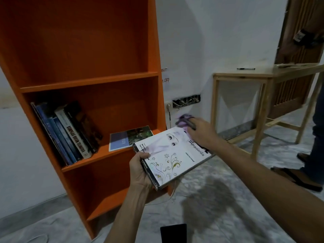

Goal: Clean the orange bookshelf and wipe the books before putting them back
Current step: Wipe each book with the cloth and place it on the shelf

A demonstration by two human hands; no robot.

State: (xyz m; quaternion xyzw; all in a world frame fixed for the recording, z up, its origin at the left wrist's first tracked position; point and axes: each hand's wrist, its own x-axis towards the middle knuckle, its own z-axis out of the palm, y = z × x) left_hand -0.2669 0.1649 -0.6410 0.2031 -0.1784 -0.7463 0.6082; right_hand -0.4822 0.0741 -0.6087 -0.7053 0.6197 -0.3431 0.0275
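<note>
Between the two hands: a white-covered book [172,155], held face up and roughly flat, in front of the orange bookshelf [91,81] at about the height of its middle shelf. Cover shows a face, floral swirls and dark title text.

Left hand [140,171] clamps the book's near-left corner and spine edge, thumb on top of the cover, fingers wrapped underneath. Firm hold.

Right hand [201,132] rests on the far corner of the cover, palm down, closed around a purple cloth [184,121]. Cloth bunches out past the fingertips, at the book's far edge; it is blurred, so exact contact with the cover is hard to tell.

Left of the left hand, on the middle shelf: a row of books [70,132] leaning left against the shelf's side panel, mostly blue and dark spines, one white spine with dark lettering. Just beyond the held book on the same shelf, one thin book [129,138] lies flat, its edge touching or hidden by the held book's far-left corner; cannot tell which.

Shelf levels above and below show no books.

Right of the right hand: a light wooden table [263,79] against the white wall, with a pen [245,68] on top. Past it, a second person's leg and sandalled foot [308,174] at the frame edge. Below the hands, a dark phone-like slab [173,233] at the bottom edge.
</note>
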